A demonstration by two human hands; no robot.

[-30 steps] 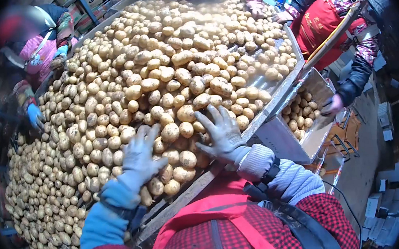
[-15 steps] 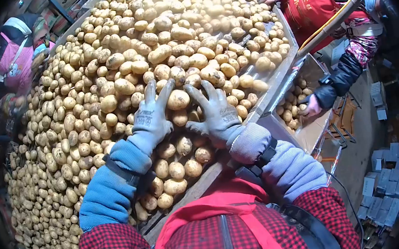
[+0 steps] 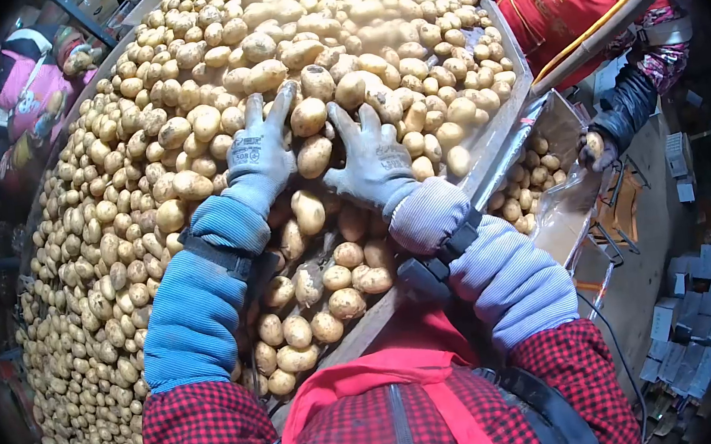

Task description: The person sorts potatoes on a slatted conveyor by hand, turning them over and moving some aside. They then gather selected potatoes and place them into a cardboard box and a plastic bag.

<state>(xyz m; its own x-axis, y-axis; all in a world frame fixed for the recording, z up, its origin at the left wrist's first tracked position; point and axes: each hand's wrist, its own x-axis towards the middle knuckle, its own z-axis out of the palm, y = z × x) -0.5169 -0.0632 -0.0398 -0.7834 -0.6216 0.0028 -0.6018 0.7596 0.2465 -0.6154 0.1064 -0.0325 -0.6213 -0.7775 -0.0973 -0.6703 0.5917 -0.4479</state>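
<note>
A large heap of potatoes [image 3: 133, 167] fills the wooden-edged table. My left hand [image 3: 260, 158], in a grey glove, lies on the heap with its fingers spread. My right hand [image 3: 368, 153], also gloved, rests palm down to its right, fingers apart. Between the two hands sit a potato [image 3: 309, 117] near the fingertips and another just below it. Neither hand is closed around anything. Nearer my body, more loose potatoes [image 3: 327, 326] lie below the wrists.
At the right, a co-worker in a red apron [image 3: 554, 6] holds a potato beside a lined box of potatoes [image 3: 533, 177]. Another person [image 3: 29, 83] stands at the left. Flat cartons [image 3: 691, 325] lie on the floor. A wooden rail [image 3: 509, 132] edges the table.
Both my hands have moved slightly forward over the heap, and potatoes between and below them have shifted. The co-worker's lower hand has left the box and now holds a potato.
</note>
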